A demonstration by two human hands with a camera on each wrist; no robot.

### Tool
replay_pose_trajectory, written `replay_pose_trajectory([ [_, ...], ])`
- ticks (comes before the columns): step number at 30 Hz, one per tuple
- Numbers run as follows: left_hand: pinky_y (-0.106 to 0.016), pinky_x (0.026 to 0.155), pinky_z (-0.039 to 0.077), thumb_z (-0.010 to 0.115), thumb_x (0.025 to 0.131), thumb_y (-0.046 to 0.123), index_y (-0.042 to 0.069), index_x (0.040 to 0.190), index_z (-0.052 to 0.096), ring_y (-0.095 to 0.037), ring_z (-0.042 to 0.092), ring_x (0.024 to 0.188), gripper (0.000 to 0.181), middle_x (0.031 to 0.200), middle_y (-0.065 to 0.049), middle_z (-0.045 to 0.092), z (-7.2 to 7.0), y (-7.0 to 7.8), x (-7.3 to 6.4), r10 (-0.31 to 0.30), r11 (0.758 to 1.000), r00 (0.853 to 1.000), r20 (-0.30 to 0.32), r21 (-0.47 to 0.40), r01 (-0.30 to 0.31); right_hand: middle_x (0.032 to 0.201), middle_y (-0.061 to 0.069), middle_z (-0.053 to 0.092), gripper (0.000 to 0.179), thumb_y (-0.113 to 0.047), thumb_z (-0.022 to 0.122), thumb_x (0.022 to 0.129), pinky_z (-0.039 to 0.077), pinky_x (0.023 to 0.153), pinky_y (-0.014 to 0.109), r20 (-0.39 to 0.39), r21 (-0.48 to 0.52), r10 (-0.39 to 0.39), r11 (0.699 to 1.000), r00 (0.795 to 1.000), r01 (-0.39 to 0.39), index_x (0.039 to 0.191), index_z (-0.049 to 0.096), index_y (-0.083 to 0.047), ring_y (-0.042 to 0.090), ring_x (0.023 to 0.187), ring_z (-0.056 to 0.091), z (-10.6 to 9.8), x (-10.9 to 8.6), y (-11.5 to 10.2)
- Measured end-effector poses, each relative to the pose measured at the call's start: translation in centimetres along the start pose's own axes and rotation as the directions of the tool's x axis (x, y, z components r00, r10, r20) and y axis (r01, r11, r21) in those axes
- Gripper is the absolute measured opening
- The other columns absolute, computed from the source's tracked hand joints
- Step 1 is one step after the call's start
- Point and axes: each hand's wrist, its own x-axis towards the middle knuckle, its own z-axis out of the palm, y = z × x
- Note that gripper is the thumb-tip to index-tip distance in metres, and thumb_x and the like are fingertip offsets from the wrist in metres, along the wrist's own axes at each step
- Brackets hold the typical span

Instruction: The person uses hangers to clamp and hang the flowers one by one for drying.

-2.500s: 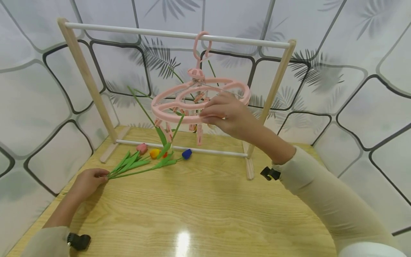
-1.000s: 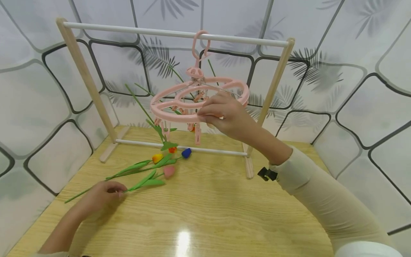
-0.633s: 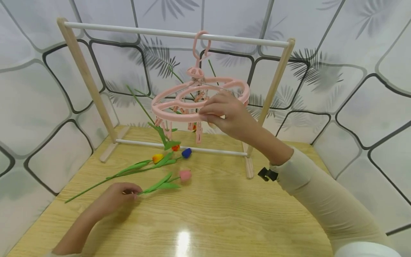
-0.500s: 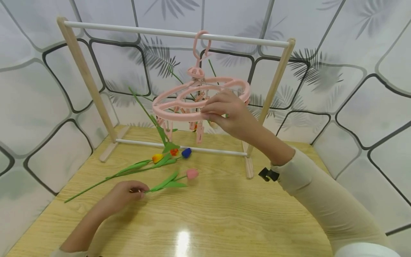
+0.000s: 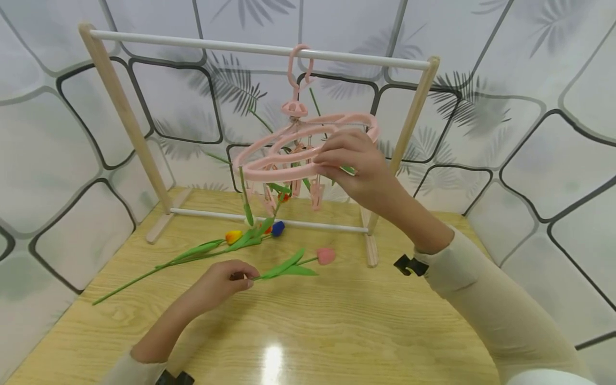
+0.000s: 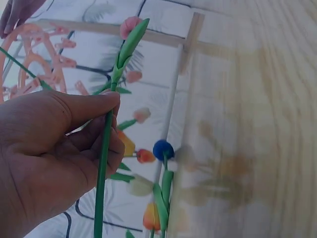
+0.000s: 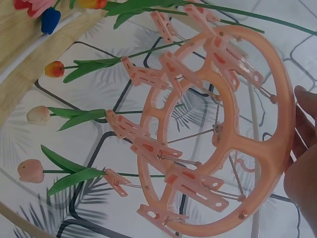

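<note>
My left hand pinches the green stem of an artificial pink tulip, whose bloom points right, low over the table. In the left wrist view, the thumb and curled fingers press on the stem. My right hand grips the front rim of a pink round clip hanger, which tilts a little. Several clothespins dangle from it. In the right wrist view, some of them hold tulips by the stem, among them a pale pink one, a white one and an orange one.
The hanger hooks over the white top bar of a wooden-ended rack. By its lower bar, a yellow tulip and a blue tulip lie on the wooden table. A patterned cloth stands behind.
My left hand has drawn the pink tulip out of the bunch and carried it rightward over the table. My right hand stays on the rim, and the hanger has turned and tilted slightly.
</note>
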Motion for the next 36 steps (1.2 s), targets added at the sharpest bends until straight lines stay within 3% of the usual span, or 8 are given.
replay_pose_trajectory([
  [9, -0.028, 0.071, 0.053, 0.064, 0.1, 0.019, 0.014, 0.118, 0.072, -0.017, 0.058, 0.089, 0.02, 0.107, -0.002, 0.069, 1.1, 2.6, 1.9, 0.049, 0.999, 0.998, 0.026, -0.016, -0.049, 0.099, 0.015, 0.072, 0.024, 0.011, 0.081, 0.075, 0.043, 0.106, 0.041, -0.188, 0.06, 0.089, 0.995, 0.978, -0.079, 0.096, 0.077, 0.0, 0.035, 0.11, 0.059, -1.5, -1.9, -1.6],
  [13, -0.029, 0.072, 0.054, 0.065, 0.099, 0.017, 0.017, 0.116, 0.073, -0.017, 0.059, 0.088, 0.018, 0.105, 0.002, 0.068, 1.4, 3.8, 2.8, 0.079, 0.997, 0.997, 0.016, -0.006, -0.079, 0.103, 0.014, 0.071, 0.012, -0.008, 0.077, 0.088, 0.044, 0.105, 0.039, -0.192, 0.077, 0.098, 0.993, 0.977, -0.085, 0.099, 0.077, -0.001, 0.032, 0.109, 0.059, -1.7, -3.8, -2.5],
  [17, -0.03, 0.071, 0.054, 0.066, 0.099, 0.018, 0.019, 0.117, 0.073, -0.017, 0.058, 0.087, 0.019, 0.105, 0.004, 0.067, 1.5, 5.0, 3.5, 0.085, 0.996, 0.996, 0.006, -0.003, -0.084, 0.105, 0.016, 0.069, 0.026, -0.024, 0.067, 0.098, 0.047, 0.103, 0.032, -0.16, 0.105, 0.109, 0.99, 0.981, -0.093, 0.102, 0.075, 0.001, 0.029, 0.107, 0.06, -1.2, -5.9, -3.3],
  [21, -0.031, 0.073, 0.054, 0.066, 0.099, 0.02, 0.022, 0.116, 0.073, -0.017, 0.058, 0.089, 0.019, 0.106, 0.005, 0.067, 1.5, 6.0, 4.2, 0.083, 0.996, 0.997, 0.006, -0.023, -0.082, 0.105, 0.015, 0.068, 0.022, -0.019, 0.069, 0.097, 0.049, 0.097, 0.025, -0.097, 0.156, 0.166, 0.976, 0.981, -0.15, 0.104, 0.075, 0.001, 0.026, 0.105, 0.061, 0.0, -8.2, -3.8],
  [24, -0.031, 0.075, 0.055, 0.067, 0.099, 0.02, 0.021, 0.115, 0.074, -0.016, 0.061, 0.091, 0.018, 0.109, 0.005, 0.069, 1.7, 6.7, 4.8, 0.102, 0.994, 0.995, 0.008, -0.028, -0.102, 0.108, 0.011, 0.068, 0.016, -0.008, 0.075, 0.091, 0.049, 0.096, 0.023, -0.032, 0.185, 0.237, 0.956, 0.971, -0.228, 0.106, 0.075, -0.003, 0.025, 0.106, 0.061, 1.3, -9.7, -4.3],
  [28, -0.032, 0.076, 0.056, 0.066, 0.099, 0.021, 0.02, 0.112, 0.075, -0.016, 0.062, 0.09, 0.016, 0.107, 0.006, 0.071, 1.9, 7.2, 5.5, 0.113, 0.993, 0.993, 0.016, -0.027, -0.113, 0.111, 0.008, 0.069, 0.028, 0.005, 0.079, 0.082, 0.05, 0.094, 0.024, 0.053, 0.198, 0.298, 0.932, 0.953, -0.302, 0.107, 0.076, -0.007, 0.023, 0.107, 0.062, 2.9, -10.9, -5.0],
  [36, -0.032, 0.072, 0.056, 0.068, 0.098, 0.022, 0.021, 0.106, 0.077, -0.014, 0.063, 0.084, 0.011, 0.101, 0.007, 0.072, 2.4, 8.4, 6.8, 0.151, 0.988, 0.989, 0.005, -0.018, -0.151, 0.113, 0.003, 0.07, 0.028, 0.0, 0.08, 0.082, 0.052, 0.09, 0.027, 0.154, 0.186, 0.349, 0.909, 0.924, -0.374, 0.108, 0.076, -0.009, 0.02, 0.109, 0.062, 5.0, -12.2, -5.7],
])
